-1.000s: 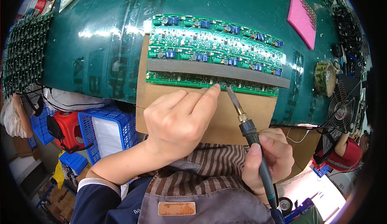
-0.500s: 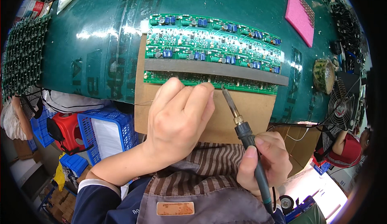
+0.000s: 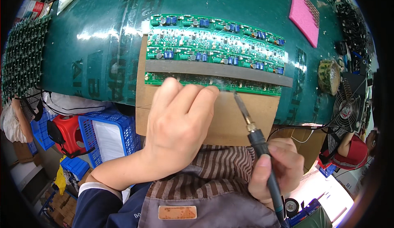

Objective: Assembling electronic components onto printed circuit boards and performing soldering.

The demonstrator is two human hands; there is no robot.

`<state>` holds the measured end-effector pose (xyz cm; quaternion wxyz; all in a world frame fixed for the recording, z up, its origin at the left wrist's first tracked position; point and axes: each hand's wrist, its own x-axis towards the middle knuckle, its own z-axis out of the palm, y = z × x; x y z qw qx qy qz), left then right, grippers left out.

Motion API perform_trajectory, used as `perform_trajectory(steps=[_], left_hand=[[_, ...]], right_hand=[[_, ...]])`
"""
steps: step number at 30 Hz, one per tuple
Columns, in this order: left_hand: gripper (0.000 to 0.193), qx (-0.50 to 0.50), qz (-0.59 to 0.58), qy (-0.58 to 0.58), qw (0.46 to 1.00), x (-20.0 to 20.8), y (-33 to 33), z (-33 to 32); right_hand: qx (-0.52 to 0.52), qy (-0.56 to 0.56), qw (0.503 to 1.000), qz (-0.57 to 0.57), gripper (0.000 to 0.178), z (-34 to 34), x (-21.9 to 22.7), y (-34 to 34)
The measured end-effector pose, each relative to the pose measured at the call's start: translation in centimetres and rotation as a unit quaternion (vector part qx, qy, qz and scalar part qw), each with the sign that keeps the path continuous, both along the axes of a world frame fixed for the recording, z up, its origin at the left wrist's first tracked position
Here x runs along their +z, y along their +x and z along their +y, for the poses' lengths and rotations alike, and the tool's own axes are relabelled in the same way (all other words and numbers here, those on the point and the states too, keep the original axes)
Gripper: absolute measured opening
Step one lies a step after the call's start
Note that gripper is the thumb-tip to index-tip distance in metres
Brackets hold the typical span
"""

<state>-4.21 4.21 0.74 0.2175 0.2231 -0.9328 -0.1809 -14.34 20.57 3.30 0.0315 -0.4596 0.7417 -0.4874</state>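
My right hand point(image 3: 277, 170) grips a soldering iron point(image 3: 259, 143) with a dark handle. Its metal tip points up at the near edge of a green circuit board panel point(image 3: 217, 43), just right of a faint wisp of smoke. My left hand point(image 3: 180, 119) is pinched closed at that same edge, left of the tip. A thin strand of solder wire point(image 3: 142, 107) runs into it from the left; its end is hidden by the fingers. Across the panel lies a long grey bar point(image 3: 217, 69), above a row of solder joints. Under the panel is brown cardboard point(image 3: 230, 121).
A pink foam block point(image 3: 303, 16) with pins and a tape roll point(image 3: 329, 77) sit on the right of the green table. More circuit boards point(image 3: 24, 55) stand at far left. Blue baskets point(image 3: 108, 135) and a red stool point(image 3: 70, 134) are below. Another person point(image 3: 349, 152) is at right.
The soldering iron and my right hand have shifted right and slightly towards me. A wisp of smoke now shows by the panel's near edge. My left hand has hardly moved.
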Motion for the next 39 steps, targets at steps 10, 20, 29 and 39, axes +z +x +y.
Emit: perform_trajectory(steps=[10,20,29,39], left_hand=[[0.025,-0.029,0.076,-0.009,0.997,-1.0,-2.0,2.5],[0.024,-0.026,0.056,-0.027,0.998,-1.5,-3.1,2.4],[0.024,-0.035,0.069,-0.034,0.996,-1.1,-3.1,2.1],[0.025,-0.047,0.09,-0.028,0.994,-1.8,-3.0,1.9]], right_hand=[[-0.064,-0.019,0.997,-0.033,0.023,2.3,-1.2,-1.6],[-0.028,-0.011,0.999,-0.042,0.022,2.0,-1.2,-2.5],[-0.061,-0.06,0.996,-0.021,0.022,1.9,-0.9,-2.1],[-0.035,0.026,0.999,0.003,0.022,1.4,-0.4,-1.4]])
